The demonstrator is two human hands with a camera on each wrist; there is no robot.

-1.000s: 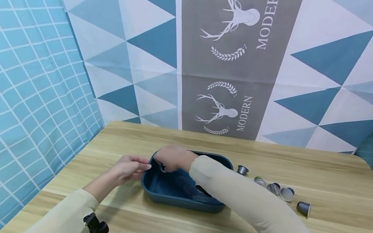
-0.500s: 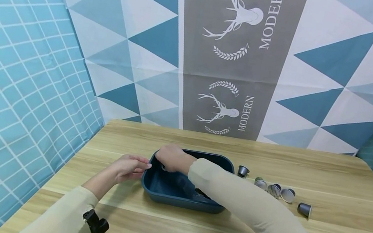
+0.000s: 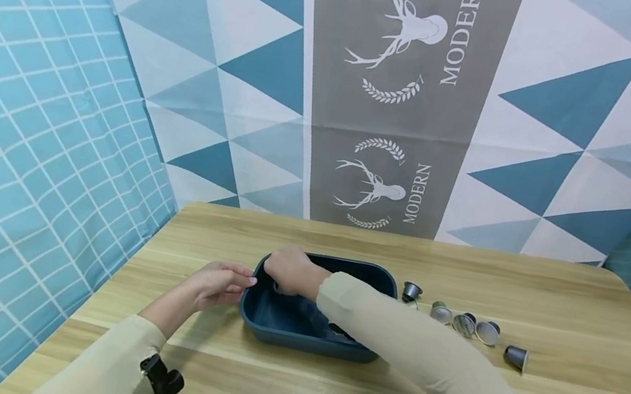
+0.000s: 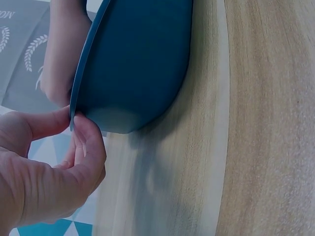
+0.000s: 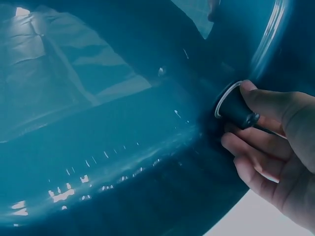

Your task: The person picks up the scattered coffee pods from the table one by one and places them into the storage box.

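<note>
A dark blue oval-cornered tub (image 3: pixel 314 345) stands on the wooden table. My left hand (image 3: pixel 219 284) pinches its left rim; in the left wrist view, the thumb lies on one side of the tub wall (image 4: pixel 138 54) and the fingers on the other. Inside the tub's far left corner is my right hand (image 3: pixel 291 270). The right wrist view shows its fingers and thumb holding a dark coffee capsule (image 5: pixel 237 109) with a pale rim, low against the tub's inner surface. From the head view the capsule is mostly hidden behind the hand.
Several coffee capsules lie right of the tub: a dark one (image 3: pixel 411 291) close to it, a pale-lidded one (image 3: pixel 487 332) within a small cluster, and another dark one (image 3: pixel 515 357) on its side. My right sleeve (image 3: pixel 429 344) crosses over the tub's right part. A patterned cloth (image 3: pixel 396 98) hangs behind the table.
Both hands keep nearly the same place and hold. The head view has shifted very slightly, so the table and loose capsules appear a little further right.
</note>
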